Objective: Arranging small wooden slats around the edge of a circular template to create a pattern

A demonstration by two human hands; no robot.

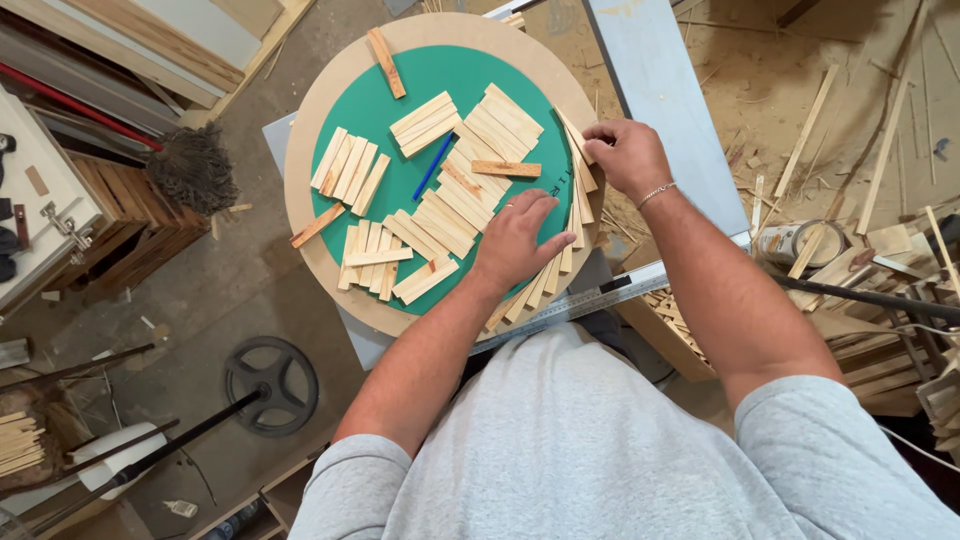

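Note:
A round wooden board [330,90] with a green circular centre [455,75] lies on the workbench. Several short wooden slats [350,165] lie on the green in loose groups, and more slats [540,285] are set side by side along its right and lower rim. A blue pen [432,168] rests among them. My left hand [512,240] lies flat, palm down, on the slats near the lower right rim. My right hand [622,152] pinches a slat [575,140] at the right rim, with a bracelet on the wrist.
A metal ruler [585,303] sticks out under the board's lower edge. A grey panel [650,70] runs behind the board. A tin can [795,243] and scrap wood strips [880,250] lie at the right. A brush [192,168], wooden crate [130,225] and black wheel [270,385] are at the left.

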